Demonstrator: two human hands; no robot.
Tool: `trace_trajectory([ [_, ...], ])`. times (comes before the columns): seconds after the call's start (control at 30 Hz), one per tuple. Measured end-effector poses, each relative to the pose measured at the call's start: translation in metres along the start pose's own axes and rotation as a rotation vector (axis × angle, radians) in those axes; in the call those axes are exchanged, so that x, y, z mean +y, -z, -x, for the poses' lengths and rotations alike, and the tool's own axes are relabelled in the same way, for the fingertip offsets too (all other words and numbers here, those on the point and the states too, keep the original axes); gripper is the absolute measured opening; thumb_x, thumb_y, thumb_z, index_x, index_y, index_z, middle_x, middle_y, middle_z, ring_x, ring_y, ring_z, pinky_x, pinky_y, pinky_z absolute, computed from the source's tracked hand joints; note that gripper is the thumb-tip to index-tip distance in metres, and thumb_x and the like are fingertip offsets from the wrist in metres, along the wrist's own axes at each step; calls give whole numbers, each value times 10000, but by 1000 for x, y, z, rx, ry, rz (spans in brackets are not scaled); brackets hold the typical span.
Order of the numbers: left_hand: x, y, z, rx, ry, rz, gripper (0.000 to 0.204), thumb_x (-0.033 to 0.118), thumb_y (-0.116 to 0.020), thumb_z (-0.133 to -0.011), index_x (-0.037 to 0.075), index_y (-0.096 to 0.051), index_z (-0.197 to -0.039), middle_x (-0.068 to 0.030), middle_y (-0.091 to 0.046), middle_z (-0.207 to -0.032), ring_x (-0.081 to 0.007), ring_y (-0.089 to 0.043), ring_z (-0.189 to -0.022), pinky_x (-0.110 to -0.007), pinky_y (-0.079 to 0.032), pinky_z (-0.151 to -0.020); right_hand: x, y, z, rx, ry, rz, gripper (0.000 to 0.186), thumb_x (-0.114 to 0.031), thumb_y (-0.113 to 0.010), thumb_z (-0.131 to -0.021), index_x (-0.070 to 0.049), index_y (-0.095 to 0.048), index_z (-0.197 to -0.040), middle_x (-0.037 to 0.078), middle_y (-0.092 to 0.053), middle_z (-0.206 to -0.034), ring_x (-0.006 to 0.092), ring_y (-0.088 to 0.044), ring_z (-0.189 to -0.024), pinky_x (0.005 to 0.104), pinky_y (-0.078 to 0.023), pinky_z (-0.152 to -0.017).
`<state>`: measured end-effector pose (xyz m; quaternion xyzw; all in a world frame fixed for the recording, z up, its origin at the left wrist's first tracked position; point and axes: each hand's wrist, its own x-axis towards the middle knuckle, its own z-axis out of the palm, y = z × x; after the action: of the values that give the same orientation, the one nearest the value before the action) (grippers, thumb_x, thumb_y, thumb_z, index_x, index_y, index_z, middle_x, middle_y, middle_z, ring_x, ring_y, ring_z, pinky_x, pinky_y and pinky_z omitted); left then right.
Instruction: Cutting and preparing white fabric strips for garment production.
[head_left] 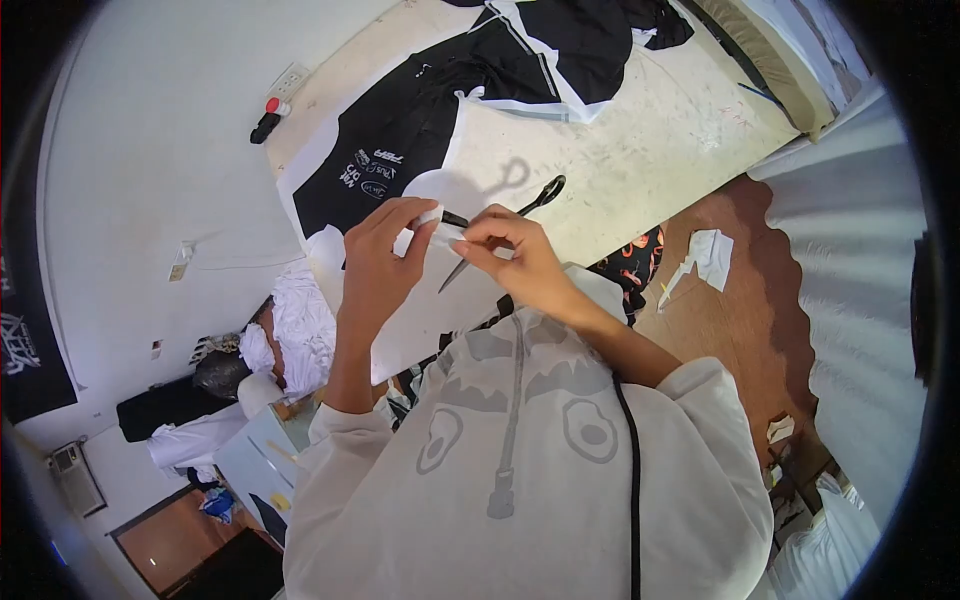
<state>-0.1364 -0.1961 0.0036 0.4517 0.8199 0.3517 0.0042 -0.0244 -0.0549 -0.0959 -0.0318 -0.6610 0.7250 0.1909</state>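
Over the table's near edge, my left hand [385, 250] pinches a small white-and-black piece of fabric [454, 219] between thumb and fingertips. My right hand [520, 260] is closed close beside it, its fingertips at the same piece. A pair of scissors [543, 194] with a black handle lies through my right hand. Its handle sticks out above the fingers, and the pointed blades [453, 275] come out below, aimed down and left. Beyond my hands, a black fabric panel [390, 135] with white printed marks and white borders is spread flat.
The pale table [690, 110] carries more black-and-white fabric [560, 60] at its far side. A red-capped item [275, 108] stands by the wall. White cloth [300, 330] is heaped at left. Scraps [710, 258] lie on the brown floor at right, near a pale curtain [850, 230].
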Motion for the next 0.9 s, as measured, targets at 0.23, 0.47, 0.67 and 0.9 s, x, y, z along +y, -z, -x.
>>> trace_trajectory([
  [0.23,-9,5,-2,-23,-7,40,228,-32,-743,-825,15,-726,-1048,-105,-735,-974,-181,-687,-749,-269,-524,-646,-63,48,15,-206,-469,-819,323,-292,-538,-1051,-25,-582,-875,68,-618,-814,164,-606,-691,346,-522,-730],
  [0.47,-21,8,2,-18,35,50,226,-24,-757,-828,29,-741,-1047,-97,-738,-968,-175,-690,-755,-267,-516,-598,-129,104,5,-231,-132,-923,187,-227,-520,-1056,-46,-482,-1086,-23,-440,-596,34,-320,-368,203,-267,-332],
  [0.67,-22,12,3,-45,30,74,252,-22,-763,-826,35,-743,-1071,-97,-738,-997,-171,-693,-765,-264,-521,-596,-199,178,-2,58,279,-858,292,-173,-509,-1044,12,-564,-1263,-23,-483,-638,39,-322,-371,217,-280,-348],
  [0.9,-12,14,-1,-125,-70,60,256,-6,-774,-822,29,-745,-1074,-100,-743,-1027,-197,-716,-833,-284,-563,-724,-201,265,-41,-200,602,-500,496,-68,-263,-1043,142,-349,-1484,189,-561,-1441,23,-423,-573,178,-389,-593],
])
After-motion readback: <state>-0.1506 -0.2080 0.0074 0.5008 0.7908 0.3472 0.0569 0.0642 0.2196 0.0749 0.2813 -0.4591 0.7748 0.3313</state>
